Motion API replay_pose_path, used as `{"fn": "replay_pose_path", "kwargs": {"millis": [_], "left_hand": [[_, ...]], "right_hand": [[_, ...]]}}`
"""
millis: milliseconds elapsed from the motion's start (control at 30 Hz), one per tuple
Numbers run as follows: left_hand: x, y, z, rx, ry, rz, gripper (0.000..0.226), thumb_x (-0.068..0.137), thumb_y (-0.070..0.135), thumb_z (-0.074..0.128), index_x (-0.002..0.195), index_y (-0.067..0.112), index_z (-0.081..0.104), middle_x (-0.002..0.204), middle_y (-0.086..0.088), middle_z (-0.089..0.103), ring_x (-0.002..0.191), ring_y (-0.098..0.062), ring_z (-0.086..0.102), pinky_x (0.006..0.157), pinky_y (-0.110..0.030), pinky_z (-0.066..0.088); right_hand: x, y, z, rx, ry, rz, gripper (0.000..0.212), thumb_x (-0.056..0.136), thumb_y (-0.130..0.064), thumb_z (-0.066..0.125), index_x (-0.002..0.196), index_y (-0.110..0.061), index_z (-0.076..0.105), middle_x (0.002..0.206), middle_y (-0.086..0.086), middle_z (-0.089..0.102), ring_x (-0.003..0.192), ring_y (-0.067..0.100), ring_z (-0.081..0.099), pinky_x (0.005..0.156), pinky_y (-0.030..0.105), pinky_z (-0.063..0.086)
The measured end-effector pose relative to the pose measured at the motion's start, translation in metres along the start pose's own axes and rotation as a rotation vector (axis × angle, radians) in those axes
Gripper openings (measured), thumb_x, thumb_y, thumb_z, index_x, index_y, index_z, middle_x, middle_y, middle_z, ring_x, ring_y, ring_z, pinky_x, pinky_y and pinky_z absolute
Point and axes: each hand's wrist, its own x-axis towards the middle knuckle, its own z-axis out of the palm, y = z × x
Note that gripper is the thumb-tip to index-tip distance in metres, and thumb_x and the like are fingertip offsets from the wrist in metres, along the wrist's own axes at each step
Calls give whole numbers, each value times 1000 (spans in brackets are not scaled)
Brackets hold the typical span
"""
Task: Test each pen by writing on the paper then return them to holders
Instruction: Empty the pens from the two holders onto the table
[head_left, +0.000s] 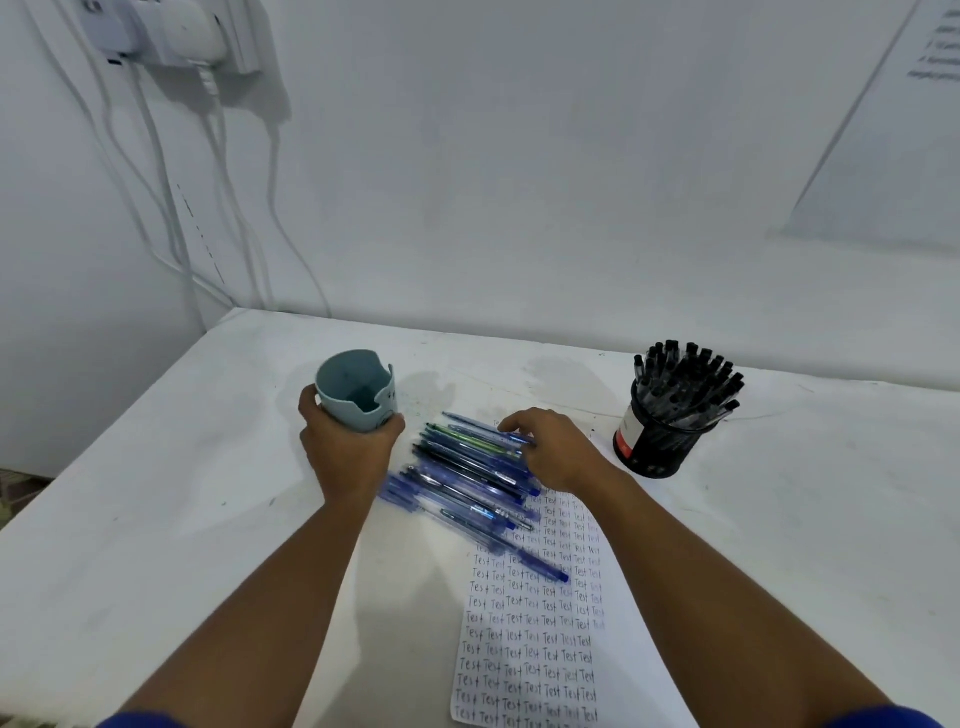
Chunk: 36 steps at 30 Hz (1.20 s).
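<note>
My left hand (345, 444) grips a light blue cup holder (357, 389) that stands tilted on the white table, with nothing visible inside it. Several blue and dark pens (467, 478) lie in a loose pile between my hands, partly on the paper (540, 639), which is filled with rows of the word "Test". My right hand (553, 449) rests over the right end of the pile, fingers curved and touching the upper pens. One blue pen (540, 566) lies apart lower on the paper. A black mesh holder (660, 441) full of black-capped pens stands at the right.
The white table (156, 545) meets a white wall at the back. White cables (156, 156) hang from a wall socket at the upper left. A sheet of paper (893, 130) is stuck on the wall at the upper right.
</note>
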Motion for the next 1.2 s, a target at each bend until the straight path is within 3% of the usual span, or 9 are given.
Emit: {"fn": "replay_pose_path", "kwargs": {"millis": [100,233,400,467,567,667,767,967,1200], "left_hand": [[-2,2,0,-17,-24,5,102,58,11,91,140,17,31,129,-6,55,106,-18,55,77,-19,49],[-6,-3,0,121,43,34,116,54,27,93,146,15,24,145,-14,35,133,-34,33,104,-49,40],[-25,4,-3,495,304,490,68,72,37,69,129,17,40,132,-16,41,125,-35,37,97,-50,32],[-37,2,-3,492,96,777,52,75,37,64,121,19,47,129,-11,40,125,-33,38,99,-50,30],[-56,1,0,476,-491,1051,55,82,56,56,126,22,51,140,-8,42,135,-29,33,107,-53,32],[-64,2,7,606,-855,1012,74,81,78,45,141,36,42,157,2,26,147,-20,10,119,-43,7],[-68,2,17,750,-968,932,81,76,86,37,147,49,24,162,8,0,148,-17,-13,116,-36,-16],[-65,-3,23,831,-929,879,71,84,81,29,147,50,23,162,4,9,149,-20,-4,117,-39,-13],[-62,-4,22,776,-872,861,73,84,79,9,149,46,19,161,2,16,149,-20,0,120,-41,-6]], "right_hand": [[1,-2,4,-2,1,8,58,85,18,45,130,-16,58,135,6,55,122,23,50,86,24,41],[2,-3,6,-11,12,7,58,85,18,46,129,-17,59,132,7,56,116,24,53,78,23,40],[-1,2,9,21,62,-7,54,88,13,46,131,-17,57,134,8,55,117,24,53,80,23,39],[-3,6,10,41,94,-1,50,90,10,46,132,-16,57,136,6,54,122,22,50,88,24,40],[-9,12,10,43,188,-2,42,92,4,49,128,-14,59,132,5,56,124,21,49,100,29,40],[-20,22,7,47,263,5,34,95,0,48,124,-13,61,127,5,58,121,21,51,102,30,40],[-33,34,3,40,289,37,32,95,-2,49,121,-14,62,125,5,60,119,20,53,104,33,41],[-58,60,3,64,412,18,27,90,4,51,110,-4,68,111,9,67,102,21,61,86,20,43],[-88,78,1,98,781,109,5,79,-8,62,75,-6,64,64,3,64,56,23,57,55,27,44]]}}
